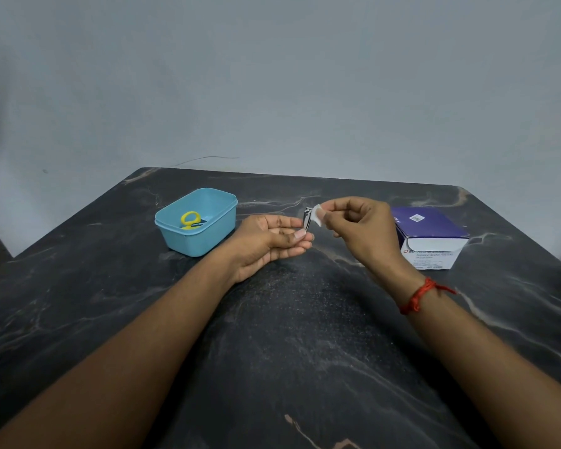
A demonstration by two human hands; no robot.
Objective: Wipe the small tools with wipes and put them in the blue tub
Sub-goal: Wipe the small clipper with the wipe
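My left hand (272, 236) pinches the small silver nail clipper (307, 218) upright, exposing it. My right hand (360, 228) pinches a white wipe (318, 215) against it.

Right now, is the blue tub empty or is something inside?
Not empty. Yellow-handled scissors lie inside the blue tub, visible over its open rim.

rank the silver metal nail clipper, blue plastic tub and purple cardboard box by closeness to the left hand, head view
1. nail clipper: pinched in the left hand
2. blue tub: just left
3. purple box: far right
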